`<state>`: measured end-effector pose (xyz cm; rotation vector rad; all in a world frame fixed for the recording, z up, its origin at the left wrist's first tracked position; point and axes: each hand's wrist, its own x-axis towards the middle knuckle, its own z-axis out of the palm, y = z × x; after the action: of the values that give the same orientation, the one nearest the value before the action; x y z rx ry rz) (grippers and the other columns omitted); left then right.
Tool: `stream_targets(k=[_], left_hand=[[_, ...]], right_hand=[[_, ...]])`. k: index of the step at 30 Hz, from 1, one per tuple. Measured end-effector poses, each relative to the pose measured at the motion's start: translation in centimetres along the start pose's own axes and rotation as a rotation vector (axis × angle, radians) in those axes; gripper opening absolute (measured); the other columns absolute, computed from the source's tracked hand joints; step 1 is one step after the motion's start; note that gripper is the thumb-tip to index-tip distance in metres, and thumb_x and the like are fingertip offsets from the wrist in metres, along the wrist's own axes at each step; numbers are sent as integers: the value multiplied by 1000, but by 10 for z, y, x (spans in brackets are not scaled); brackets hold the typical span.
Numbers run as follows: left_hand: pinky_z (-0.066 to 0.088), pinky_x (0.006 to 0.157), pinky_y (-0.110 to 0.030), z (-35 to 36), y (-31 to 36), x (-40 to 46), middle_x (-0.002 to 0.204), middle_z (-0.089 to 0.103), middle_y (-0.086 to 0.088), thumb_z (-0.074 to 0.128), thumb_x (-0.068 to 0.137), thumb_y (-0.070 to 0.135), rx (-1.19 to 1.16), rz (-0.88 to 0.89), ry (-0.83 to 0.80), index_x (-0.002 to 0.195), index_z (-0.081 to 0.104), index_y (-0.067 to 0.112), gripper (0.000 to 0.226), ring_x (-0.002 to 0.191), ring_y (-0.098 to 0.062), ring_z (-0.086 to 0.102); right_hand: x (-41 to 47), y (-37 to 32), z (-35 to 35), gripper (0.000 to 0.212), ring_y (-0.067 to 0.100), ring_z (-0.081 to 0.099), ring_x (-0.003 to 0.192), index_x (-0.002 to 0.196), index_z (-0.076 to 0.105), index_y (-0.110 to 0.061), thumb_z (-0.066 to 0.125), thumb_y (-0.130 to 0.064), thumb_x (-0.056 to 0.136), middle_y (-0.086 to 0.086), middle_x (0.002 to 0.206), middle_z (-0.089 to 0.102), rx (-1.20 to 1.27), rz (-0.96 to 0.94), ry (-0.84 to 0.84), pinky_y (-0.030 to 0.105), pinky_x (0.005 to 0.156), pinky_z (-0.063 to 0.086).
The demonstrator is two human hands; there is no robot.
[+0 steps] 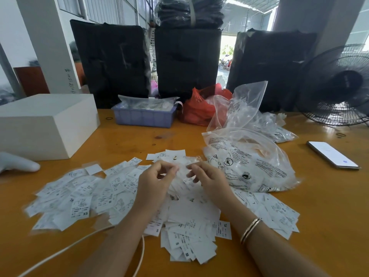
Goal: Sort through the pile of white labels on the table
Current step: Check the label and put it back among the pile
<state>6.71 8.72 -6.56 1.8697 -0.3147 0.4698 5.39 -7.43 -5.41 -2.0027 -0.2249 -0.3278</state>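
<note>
The labels (79,198) are white with black print and bold size letters, spread over an orange-brown table (329,206). A plain white box (46,124) stands beside a lilac-blue crate (143,116) and a red bag (199,108). The plastic bags (249,162) are clear with black printed text and symbols. Behind stand black wrapped bundles (111,62) and a black fan (339,84). A gold bangle (250,229) circles one wrist.
</note>
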Motion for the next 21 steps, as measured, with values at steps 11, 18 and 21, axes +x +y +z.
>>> stream_targets(k=[11,18,21], left_hand=[[47,63,-15,-1,-3,3,82,69,19,60,91,31,-66,-83,96,86,65,35,8,76,-2,63],[45,54,-12,-1,1,1,81,70,19,55,93,34,-48,-61,75,91,68,34,13,73,-12,61],[45,63,-4,0,4,0,82,69,22,62,88,35,-88,-72,69,84,69,29,10,80,5,62]], right_hand=[[1,6,16,38,18,54,92,89,68,-18,36,-37,95,-3,92,60,-945,-74,-23,35,87,33],[-3,4,12,25,13,51,90,98,68,-16,46,-27,95,-6,97,61,-593,-106,153,33,88,38],[-6,3,13,17,11,52,94,96,68,-21,53,-30,92,-11,96,63,-588,-131,96,28,87,33]])
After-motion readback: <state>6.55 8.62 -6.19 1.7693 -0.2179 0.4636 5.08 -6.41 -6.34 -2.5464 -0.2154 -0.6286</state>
